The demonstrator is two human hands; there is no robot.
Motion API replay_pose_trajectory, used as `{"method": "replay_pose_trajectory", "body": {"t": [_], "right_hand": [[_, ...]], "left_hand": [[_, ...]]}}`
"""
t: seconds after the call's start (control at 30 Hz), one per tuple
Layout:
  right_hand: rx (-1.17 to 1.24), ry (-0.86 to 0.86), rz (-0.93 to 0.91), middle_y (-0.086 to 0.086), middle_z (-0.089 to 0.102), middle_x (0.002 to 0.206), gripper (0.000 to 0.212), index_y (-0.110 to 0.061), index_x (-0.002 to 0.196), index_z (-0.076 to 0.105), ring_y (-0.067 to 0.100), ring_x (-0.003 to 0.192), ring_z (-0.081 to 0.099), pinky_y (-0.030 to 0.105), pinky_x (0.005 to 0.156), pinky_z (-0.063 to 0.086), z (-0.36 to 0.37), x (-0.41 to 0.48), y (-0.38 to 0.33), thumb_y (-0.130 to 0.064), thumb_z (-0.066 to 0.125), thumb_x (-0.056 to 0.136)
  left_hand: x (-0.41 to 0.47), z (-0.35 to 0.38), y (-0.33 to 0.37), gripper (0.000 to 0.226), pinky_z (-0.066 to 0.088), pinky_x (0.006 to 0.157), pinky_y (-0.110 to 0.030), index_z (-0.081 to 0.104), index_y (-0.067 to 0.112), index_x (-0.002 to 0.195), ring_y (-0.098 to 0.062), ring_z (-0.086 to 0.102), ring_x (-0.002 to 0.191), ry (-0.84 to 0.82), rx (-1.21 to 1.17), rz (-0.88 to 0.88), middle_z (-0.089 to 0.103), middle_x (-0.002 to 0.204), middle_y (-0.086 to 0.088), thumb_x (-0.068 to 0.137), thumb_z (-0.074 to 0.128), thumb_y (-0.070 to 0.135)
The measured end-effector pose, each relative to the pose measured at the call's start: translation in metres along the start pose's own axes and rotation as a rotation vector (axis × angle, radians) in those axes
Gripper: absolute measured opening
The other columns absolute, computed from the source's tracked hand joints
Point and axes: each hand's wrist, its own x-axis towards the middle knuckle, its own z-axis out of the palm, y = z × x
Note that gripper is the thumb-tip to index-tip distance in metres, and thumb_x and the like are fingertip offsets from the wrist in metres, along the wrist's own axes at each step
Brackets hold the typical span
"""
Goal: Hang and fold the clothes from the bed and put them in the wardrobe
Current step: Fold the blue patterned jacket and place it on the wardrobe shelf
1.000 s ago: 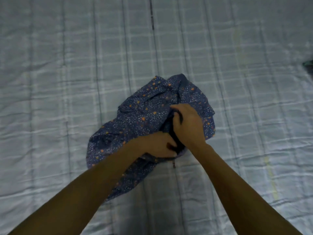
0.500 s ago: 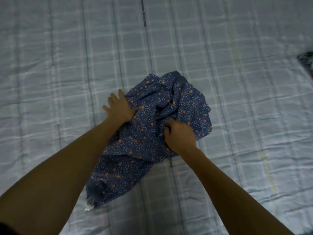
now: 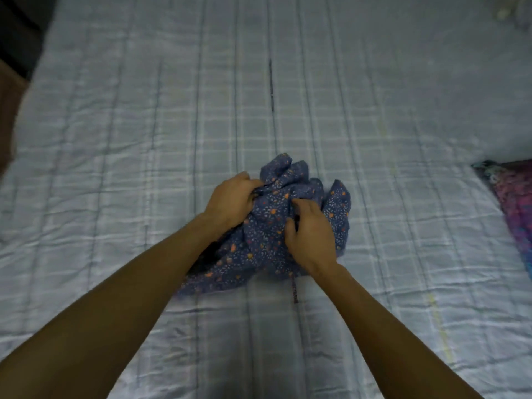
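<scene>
A person leans over a bed covered in a pale blue-grey quilt with a checked pattern and long stitched seams, both bare forearms reaching forward from the bottom of the view. Bunched near the middle of the quilt lies a dark blue garment printed with small white flecks and orange dots, crumpled into a loose heap with folds standing up at its far side. The left hand is closed over the garment's upper left edge, fingers curled into the cloth and gripping it. The right hand presses on the garment's right half, its fingers bent and pinching a fold of fabric, the thumb tucked in beside the cloth. The two hands sit close together, with a ridge of printed fabric between them. The lower part of the garment spreads flat on the quilt beneath the left forearm. A thin dark cord trails out from under the garment just below the right wrist and lies straight on the quilt. At the right edge of the view, well apart from the hands, a second piece of cloth in purple, pink and blue rests on the bed, partly cut off by the frame. A dark area shows beyond the bed's far left corner.
</scene>
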Motion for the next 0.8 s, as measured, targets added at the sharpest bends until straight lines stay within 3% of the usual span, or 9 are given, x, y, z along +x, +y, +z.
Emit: {"method": "replay_pose_trajectory", "body": {"t": [0.13,0.3,0.37,0.43,0.5,0.57,0.67,0.77,0.8], "right_hand": [[0.003,0.162,-0.102,0.015,0.030,0.150,0.067,-0.013,0.147,0.028,0.028,0.124,0.043,0.040,0.101,0.040,-0.066,-0.011,-0.055,-0.029,0.061,0.091],[-0.275,0.085,-0.315,0.009,0.013,0.159,0.090,-0.019,0.152,0.009,0.030,0.146,0.008,0.046,0.114,0.018,-0.142,-0.027,-0.111,-0.042,0.066,0.086],[-0.284,0.064,-0.355,0.008,0.023,0.156,0.083,-0.022,0.151,0.019,0.031,0.146,0.008,0.047,0.114,0.015,-0.167,-0.039,-0.132,-0.042,0.067,0.085],[-0.262,0.134,-0.437,0.008,0.053,0.137,0.056,-0.023,0.134,0.050,0.034,0.137,0.033,0.045,0.107,0.026,-0.187,-0.054,-0.150,-0.033,0.070,0.082],[-0.281,0.279,-0.480,0.006,0.072,0.098,0.027,-0.020,0.103,0.068,0.033,0.101,0.063,0.040,0.086,0.042,-0.206,-0.068,-0.167,-0.018,0.071,0.076],[-0.271,0.365,-0.438,0.008,0.071,0.080,0.017,-0.015,0.087,0.068,0.035,0.076,0.064,0.036,0.066,0.045,-0.226,-0.084,-0.181,-0.010,0.067,0.072],[-0.302,0.399,-0.413,0.010,0.067,0.078,0.009,-0.011,0.081,0.062,0.035,0.075,0.060,0.036,0.059,0.039,-0.254,-0.106,-0.190,-0.009,0.062,0.073],[-0.300,0.412,-0.442,0.010,0.068,0.082,0.007,-0.013,0.083,0.063,0.035,0.080,0.060,0.037,0.061,0.039,-0.282,-0.132,-0.188,-0.015,0.062,0.077],[-0.313,0.399,-0.439,0.010,0.068,0.084,0.008,-0.014,0.084,0.063,0.036,0.083,0.060,0.037,0.062,0.039,-0.291,-0.140,-0.186,-0.021,0.062,0.080]], "left_hand": [[-0.017,-0.075,0.047,0.040,0.046,0.063,-0.040,0.059,0.021,0.127,-0.038,0.058,0.080,0.139,0.139,0.226,0.054,0.100,-0.014,0.089,0.058,0.012],[-0.080,-0.147,0.101,0.031,0.036,0.038,-0.028,0.068,0.014,0.108,-0.032,0.055,0.053,0.341,0.298,0.584,0.059,0.088,-0.013,0.079,0.057,0.009],[-0.107,-0.168,0.121,0.032,0.037,0.038,-0.028,0.066,0.014,0.106,-0.030,0.056,0.053,0.435,0.312,0.684,0.060,0.090,-0.012,0.082,0.045,0.018],[-0.133,-0.188,0.139,0.032,0.043,0.040,-0.030,0.059,0.017,0.112,-0.029,0.059,0.058,0.491,0.302,0.736,0.063,0.097,-0.010,0.085,0.042,0.021],[-0.160,-0.206,0.155,0.032,0.047,0.044,-0.035,0.047,0.023,0.120,-0.030,0.061,0.063,0.557,0.236,0.682,0.062,0.101,-0.008,0.088,0.045,0.022],[-0.179,-0.219,0.160,0.045,0.050,0.059,-0.039,0.040,0.027,0.128,-0.032,0.064,0.079,0.539,0.096,0.453,0.059,0.114,-0.006,0.087,0.057,0.029],[-0.203,-0.219,0.152,0.062,0.047,0.079,-0.036,0.041,0.024,0.134,-0.027,0.059,0.102,0.372,0.004,0.132,0.060,0.121,-0.005,0.081,0.069,0.040],[-0.226,-0.210,0.163,0.027,0.048,0.076,-0.038,0.062,0.021,0.110,-0.031,0.062,0.097,0.336,-0.106,0.021,0.069,0.104,-0.008,0.083,0.061,0.019],[-0.232,-0.210,0.173,0.029,0.048,0.074,-0.036,0.065,0.021,0.106,-0.031,0.063,0.095,0.395,-0.157,-0.003,0.071,0.100,-0.008,0.080,0.057,0.011]]}}
